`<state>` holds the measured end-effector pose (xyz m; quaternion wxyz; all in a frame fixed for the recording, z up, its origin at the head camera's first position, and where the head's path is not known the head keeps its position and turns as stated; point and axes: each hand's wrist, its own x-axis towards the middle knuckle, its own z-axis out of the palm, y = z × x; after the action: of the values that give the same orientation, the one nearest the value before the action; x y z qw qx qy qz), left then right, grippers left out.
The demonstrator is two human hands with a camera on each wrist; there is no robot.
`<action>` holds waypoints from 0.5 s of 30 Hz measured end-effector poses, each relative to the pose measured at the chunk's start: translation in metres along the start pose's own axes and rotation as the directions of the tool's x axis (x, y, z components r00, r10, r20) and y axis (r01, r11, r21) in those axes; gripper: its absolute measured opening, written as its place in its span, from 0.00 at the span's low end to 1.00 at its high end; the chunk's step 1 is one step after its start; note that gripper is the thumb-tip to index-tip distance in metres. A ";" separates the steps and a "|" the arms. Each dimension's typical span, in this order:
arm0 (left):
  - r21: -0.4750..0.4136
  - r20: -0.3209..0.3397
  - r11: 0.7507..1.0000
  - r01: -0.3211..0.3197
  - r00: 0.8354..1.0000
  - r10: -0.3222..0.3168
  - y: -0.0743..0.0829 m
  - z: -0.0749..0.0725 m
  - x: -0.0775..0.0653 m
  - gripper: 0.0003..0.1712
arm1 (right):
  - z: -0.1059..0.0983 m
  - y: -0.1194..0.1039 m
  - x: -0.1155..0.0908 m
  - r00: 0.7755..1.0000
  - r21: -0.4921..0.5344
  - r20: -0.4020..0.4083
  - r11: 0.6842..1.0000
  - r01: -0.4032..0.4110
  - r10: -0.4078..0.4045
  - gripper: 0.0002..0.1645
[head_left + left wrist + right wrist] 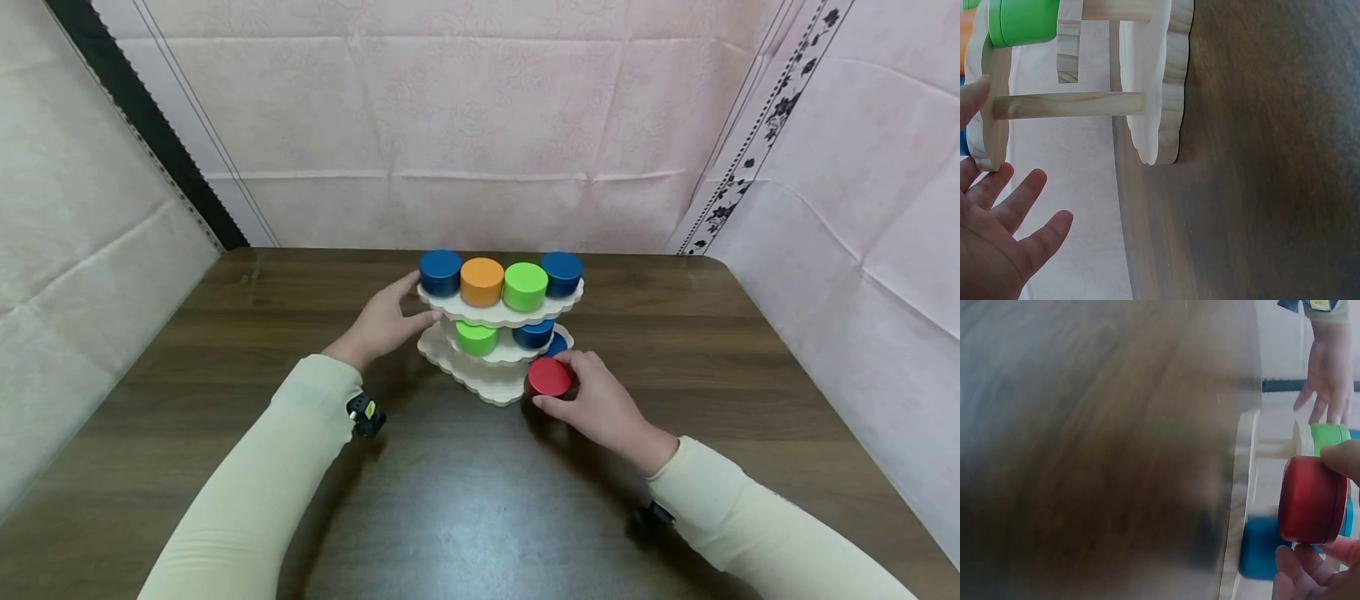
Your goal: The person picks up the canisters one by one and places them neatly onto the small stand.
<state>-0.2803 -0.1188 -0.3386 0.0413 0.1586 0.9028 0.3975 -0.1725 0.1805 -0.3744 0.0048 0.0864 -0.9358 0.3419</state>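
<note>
A pale wooden stand has three scalloped tiers joined by posts. Its top tier carries two blue tins, an orange tin and a green tin. A green tin and a blue tin sit on the middle tier. My left hand touches the top tier's left edge with thumb and fingertips, fingers spread and mostly straight. At the front right, my right hand pinches a round red tin between thumb and fingers, beside the lowest tier and near its blue tin.
The stand is near the back edge of a dark brown wooden table. Pale patterned cloth hangs behind it and on both sides. Black wrist devices are strapped at both sleeves.
</note>
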 end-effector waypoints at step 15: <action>0.009 -0.005 1.000 -0.005 1.000 0.005 -0.002 0.001 0.001 0.45 | 0.022 -0.022 0.000 1.000 -0.037 0.006 0.999 0.015 -0.015 0.39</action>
<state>-0.2813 -0.1194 -0.3406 0.0374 0.1599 0.9044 0.3938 -0.1674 0.1497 -0.3774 0.0064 0.0944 -0.9412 0.3242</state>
